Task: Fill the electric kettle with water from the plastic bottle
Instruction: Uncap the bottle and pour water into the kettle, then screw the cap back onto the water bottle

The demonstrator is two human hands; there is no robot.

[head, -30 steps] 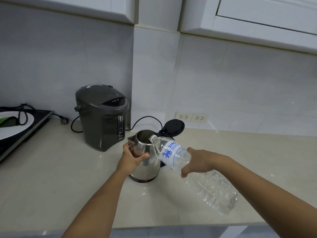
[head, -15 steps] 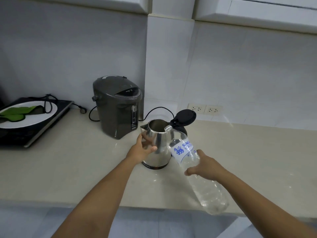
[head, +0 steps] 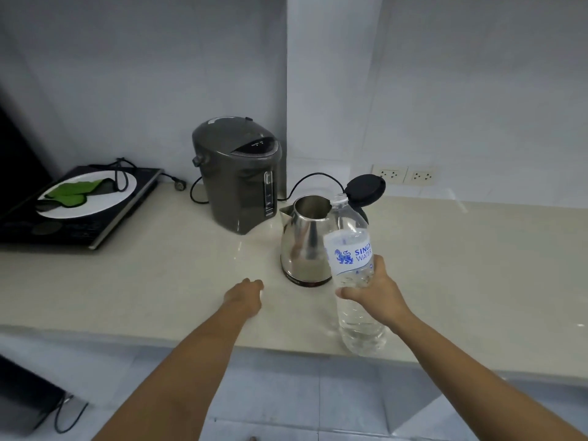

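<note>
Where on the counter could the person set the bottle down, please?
The counter right of the kettle is bare up to the wall sockets. The front strip near the left hand is free too. It is crowded between the hot-water pot and the hob.

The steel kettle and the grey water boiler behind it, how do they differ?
The steel kettle is shiny bare metal; the grey water boiler is matte dark grey. The kettle's black lid is flipped open, while the boiler's top is closed. The kettle looks shorter and narrows upward; the boiler looks taller and bulkier. Both stand upright on the counter.
</note>
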